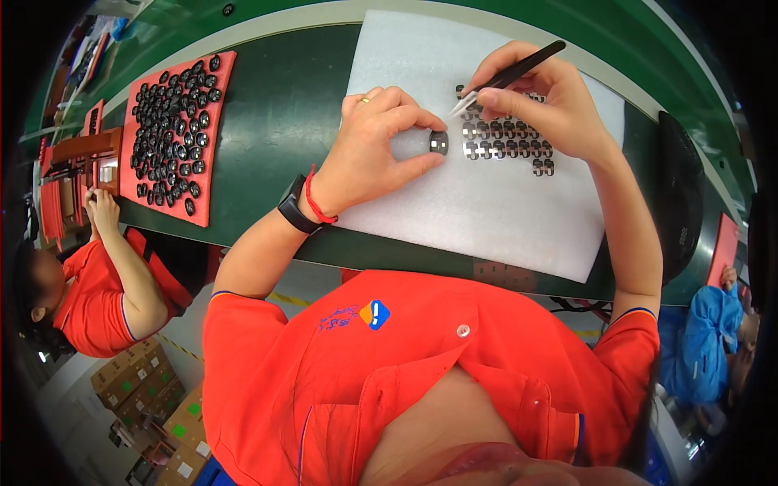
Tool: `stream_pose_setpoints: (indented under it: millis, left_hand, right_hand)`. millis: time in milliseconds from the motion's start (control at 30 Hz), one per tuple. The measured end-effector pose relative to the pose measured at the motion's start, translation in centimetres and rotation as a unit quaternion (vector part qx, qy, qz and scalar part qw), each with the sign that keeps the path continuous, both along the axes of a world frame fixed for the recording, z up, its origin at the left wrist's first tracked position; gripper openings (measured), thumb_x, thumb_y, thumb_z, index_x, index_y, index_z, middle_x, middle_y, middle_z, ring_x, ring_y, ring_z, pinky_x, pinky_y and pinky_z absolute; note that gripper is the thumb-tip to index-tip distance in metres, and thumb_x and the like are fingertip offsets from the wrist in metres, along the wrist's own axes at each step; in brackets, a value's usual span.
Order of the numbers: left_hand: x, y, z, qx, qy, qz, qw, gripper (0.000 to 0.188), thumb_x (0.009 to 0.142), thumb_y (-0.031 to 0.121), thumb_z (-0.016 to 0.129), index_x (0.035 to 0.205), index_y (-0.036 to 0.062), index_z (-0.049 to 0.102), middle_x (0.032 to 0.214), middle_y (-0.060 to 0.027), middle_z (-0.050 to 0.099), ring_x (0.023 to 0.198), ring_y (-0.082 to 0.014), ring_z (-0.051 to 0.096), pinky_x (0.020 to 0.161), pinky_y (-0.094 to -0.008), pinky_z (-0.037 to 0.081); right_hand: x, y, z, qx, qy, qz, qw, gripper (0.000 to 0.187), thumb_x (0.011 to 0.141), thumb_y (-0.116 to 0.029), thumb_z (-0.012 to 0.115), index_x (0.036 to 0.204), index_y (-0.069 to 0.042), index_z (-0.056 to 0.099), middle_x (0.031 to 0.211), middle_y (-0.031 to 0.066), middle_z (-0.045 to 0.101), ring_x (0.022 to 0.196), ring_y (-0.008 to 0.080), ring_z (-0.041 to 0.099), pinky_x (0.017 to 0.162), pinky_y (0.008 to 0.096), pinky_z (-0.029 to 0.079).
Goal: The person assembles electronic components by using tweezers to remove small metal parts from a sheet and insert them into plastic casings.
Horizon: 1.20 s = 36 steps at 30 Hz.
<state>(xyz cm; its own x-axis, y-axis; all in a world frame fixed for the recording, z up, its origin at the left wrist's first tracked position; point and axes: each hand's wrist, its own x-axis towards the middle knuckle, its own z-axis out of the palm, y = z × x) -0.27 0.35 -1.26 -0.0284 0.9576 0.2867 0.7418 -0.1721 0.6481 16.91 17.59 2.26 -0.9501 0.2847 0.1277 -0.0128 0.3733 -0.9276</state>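
Observation:
My left hand (pixel 377 146) pinches a small round black part (pixel 438 143) by its edges, thumb below and index finger above, on the white foam sheet (pixel 405 57). A pale spot shows on the part's top. In my right hand (pixel 559 105) are black tweezers (pixel 519 66) with white tips, slanting down to the left. Their tips hover near the round part and the edge of several small black-and-silver pieces (pixel 506 148) set in rows on the sheet. My right hand covers some of the upper rows.
A red foam pad (pixel 207 174) crowded with round black parts lies on the green table (pixel 275 105) to the left. A dark, curved object (pixel 679 194) stands right of the sheet. Another person (pixel 105 283) works at far left; a blue-clad person (pixel 709 340) is at far right.

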Motion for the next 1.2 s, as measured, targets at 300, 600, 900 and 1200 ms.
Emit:
stream_pose_setpoints:
  millis: [300, 600, 900, 1200]
  left_hand:
    - [-3.8, 6.9, 2.3, 0.003, -0.011, -0.015, 1.000, 0.025, 0.068, 0.015, 0.073, 0.090, 0.0047, 0.066, 0.084, -0.0091, 0.061, 0.079, -0.0226, 0.059, 0.072, -0.0326, 0.049]
    - [-9.9, 17.1, -3.3, 0.149, 0.036, 0.139, 0.978, 0.035, 0.072, 0.016, 0.074, 0.103, 0.0032, 0.063, 0.091, -0.0102, 0.061, 0.084, -0.0242, 0.058, 0.077, -0.0341, 0.048]
    - [-4.0, 11.6, -0.1, 0.102, 0.002, 0.076, 0.992, 0.029, 0.077, 0.012, 0.070, 0.103, 0.0006, 0.063, 0.096, -0.0115, 0.063, 0.087, -0.0215, 0.061, 0.078, -0.0329, 0.049]
    - [-1.5, 10.1, -0.8, 0.084, 0.004, -0.003, 0.996, 0.028, 0.079, 0.020, 0.070, 0.099, 0.0008, 0.064, 0.093, -0.0118, 0.062, 0.093, -0.0281, 0.055, 0.083, -0.0360, 0.044]
  right_hand:
    - [3.5, -1.4, -2.8, -0.286, 0.029, -0.148, 0.946, 0.014, 0.087, -0.008, 0.063, 0.096, 0.001, 0.057, 0.086, 0.0088, 0.064, 0.066, 0.0109, 0.062, 0.061, 0.0232, 0.052]
    - [3.0, -2.6, -3.5, -0.317, 0.009, -0.079, 0.945, 0.013, 0.086, -0.008, 0.065, 0.096, -0.003, 0.059, 0.084, 0.0039, 0.064, 0.066, 0.0084, 0.060, 0.060, 0.0211, 0.049]
    - [2.5, -3.3, -3.2, -0.302, -0.011, -0.033, 0.953, 0.016, 0.086, -0.012, 0.067, 0.097, -0.003, 0.059, 0.085, 0.0040, 0.063, 0.066, 0.0090, 0.059, 0.061, 0.0225, 0.050]
    - [2.3, -2.4, -4.1, -0.324, 0.035, -0.040, 0.944, 0.015, 0.089, -0.011, 0.063, 0.100, -0.001, 0.060, 0.084, 0.0050, 0.064, 0.066, 0.0102, 0.062, 0.059, 0.0217, 0.050]
